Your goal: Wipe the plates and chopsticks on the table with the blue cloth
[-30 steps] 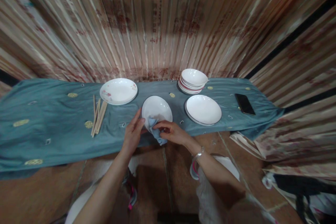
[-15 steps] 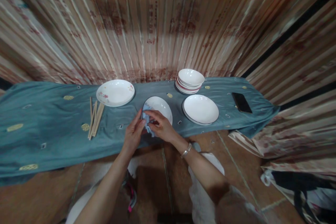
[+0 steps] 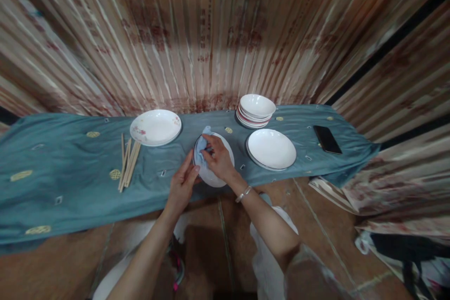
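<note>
Pinching cloth (image 3: 201,147) on dish (image 3: 212,180): right hand (image 3: 218,157). Left hand (image 3: 182,179) clasps dish's left rim. Probably slick, breakable; rim hold best.

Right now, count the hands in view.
2: the left hand grips the dish at its left edge; the right hand holds a blue cloth against it. No others show.

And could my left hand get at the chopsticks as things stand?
Probably yes: only tablecloth shows between your left hand and the chopsticks, though it would need to let go of the white dish first.
</note>
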Action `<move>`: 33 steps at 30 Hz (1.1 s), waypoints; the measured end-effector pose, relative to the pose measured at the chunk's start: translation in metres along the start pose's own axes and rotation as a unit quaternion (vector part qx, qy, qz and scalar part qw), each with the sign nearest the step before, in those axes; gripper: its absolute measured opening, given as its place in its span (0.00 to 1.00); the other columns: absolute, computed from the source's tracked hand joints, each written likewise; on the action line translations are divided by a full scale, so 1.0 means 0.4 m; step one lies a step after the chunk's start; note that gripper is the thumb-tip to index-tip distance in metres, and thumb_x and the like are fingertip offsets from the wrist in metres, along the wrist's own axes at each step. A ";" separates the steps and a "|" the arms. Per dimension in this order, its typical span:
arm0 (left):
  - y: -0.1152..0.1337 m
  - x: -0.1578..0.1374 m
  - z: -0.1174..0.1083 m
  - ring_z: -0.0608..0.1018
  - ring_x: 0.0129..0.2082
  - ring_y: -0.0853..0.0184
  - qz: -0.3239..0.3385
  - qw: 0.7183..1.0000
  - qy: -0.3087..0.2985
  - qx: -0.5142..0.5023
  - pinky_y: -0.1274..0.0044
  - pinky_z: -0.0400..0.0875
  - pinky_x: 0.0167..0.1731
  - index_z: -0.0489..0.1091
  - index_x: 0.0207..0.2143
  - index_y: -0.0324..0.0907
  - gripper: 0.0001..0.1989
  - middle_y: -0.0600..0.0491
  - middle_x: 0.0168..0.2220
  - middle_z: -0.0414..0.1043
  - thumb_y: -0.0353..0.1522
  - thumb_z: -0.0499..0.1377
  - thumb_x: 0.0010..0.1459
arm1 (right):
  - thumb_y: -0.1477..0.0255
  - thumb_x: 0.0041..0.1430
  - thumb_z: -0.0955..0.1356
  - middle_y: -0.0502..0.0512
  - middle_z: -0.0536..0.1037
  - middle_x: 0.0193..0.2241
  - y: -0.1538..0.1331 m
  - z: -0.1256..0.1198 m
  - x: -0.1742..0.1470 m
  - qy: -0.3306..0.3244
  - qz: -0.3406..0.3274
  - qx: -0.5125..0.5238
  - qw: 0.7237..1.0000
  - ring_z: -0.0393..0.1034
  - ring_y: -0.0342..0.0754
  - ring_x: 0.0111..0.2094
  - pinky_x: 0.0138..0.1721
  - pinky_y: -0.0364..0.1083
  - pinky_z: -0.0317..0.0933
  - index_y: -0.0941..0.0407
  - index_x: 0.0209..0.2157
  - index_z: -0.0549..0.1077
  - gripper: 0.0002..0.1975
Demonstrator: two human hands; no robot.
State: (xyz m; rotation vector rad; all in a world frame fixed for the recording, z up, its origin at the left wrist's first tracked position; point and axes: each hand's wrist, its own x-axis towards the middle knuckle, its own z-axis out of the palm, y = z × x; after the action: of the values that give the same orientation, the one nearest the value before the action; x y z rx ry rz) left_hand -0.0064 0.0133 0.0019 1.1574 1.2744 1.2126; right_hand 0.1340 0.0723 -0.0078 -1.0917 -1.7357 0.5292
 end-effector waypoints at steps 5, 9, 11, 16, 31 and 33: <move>0.002 -0.005 0.001 0.77 0.38 0.60 -0.018 1.000 -0.005 -0.014 0.70 0.78 0.34 0.61 0.62 0.41 0.41 0.49 0.39 0.77 0.48 0.63 0.48 | 0.71 0.61 0.63 0.62 0.68 0.51 0.029 -0.005 0.008 0.022 0.018 -0.055 0.998 0.69 0.50 0.45 0.51 0.51 0.64 0.57 0.56 0.65 0.22; 0.000 -0.008 0.000 0.77 0.38 0.61 -0.017 1.000 -0.006 -0.015 0.69 0.78 0.35 0.61 0.61 0.41 0.40 0.49 0.39 0.77 0.48 0.63 0.49 | 0.70 0.62 0.62 0.62 0.68 0.53 0.046 -0.015 0.001 0.022 0.024 -0.123 0.992 0.65 0.53 0.52 0.55 0.52 0.60 0.55 0.58 0.65 0.22; -0.001 -0.009 0.000 0.77 0.38 0.60 -0.015 1.000 -0.009 -0.013 0.69 0.78 0.35 0.60 0.62 0.40 0.40 0.48 0.39 0.77 0.48 0.62 0.50 | 0.70 0.63 0.62 0.63 0.67 0.54 0.055 -0.023 -0.006 0.018 0.023 -0.147 0.989 0.63 0.54 0.54 0.57 0.53 0.59 0.56 0.58 0.64 0.22; 0.002 -0.011 0.002 0.78 0.41 0.58 -0.016 1.000 -0.011 -0.021 0.69 0.78 0.35 0.60 0.62 0.41 0.40 0.46 0.43 0.77 0.48 0.62 0.50 | 0.72 0.63 0.60 0.67 0.64 0.55 0.073 -0.043 -0.021 -0.006 0.028 -0.179 0.983 0.62 0.55 0.55 0.58 0.54 0.57 0.59 0.60 0.63 0.23; 0.002 -0.010 0.005 0.77 0.42 0.58 -0.022 1.000 -0.007 -0.021 0.69 0.77 0.36 0.60 0.62 0.41 0.40 0.47 0.44 0.76 0.48 0.62 0.50 | 0.83 0.56 0.59 0.70 0.64 0.57 0.078 -0.086 -0.098 -0.100 0.004 -0.260 0.960 0.60 0.59 0.55 0.56 0.60 0.57 0.63 0.59 0.64 0.27; 0.001 -0.009 0.006 0.77 0.41 0.59 -0.021 0.999 -0.007 -0.024 0.70 0.77 0.35 0.60 0.62 0.41 0.39 0.47 0.43 0.77 0.47 0.62 0.50 | 0.84 0.55 0.59 0.69 0.66 0.55 0.076 -0.089 -0.113 -0.103 0.008 -0.258 0.961 0.62 0.58 0.53 0.55 0.59 0.59 0.63 0.58 0.64 0.28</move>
State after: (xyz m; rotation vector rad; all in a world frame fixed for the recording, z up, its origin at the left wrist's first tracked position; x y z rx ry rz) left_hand -0.0037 0.0098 0.0026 1.0970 1.2474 1.1957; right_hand 0.1843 0.0441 -0.0382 -1.4526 -2.1174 0.2015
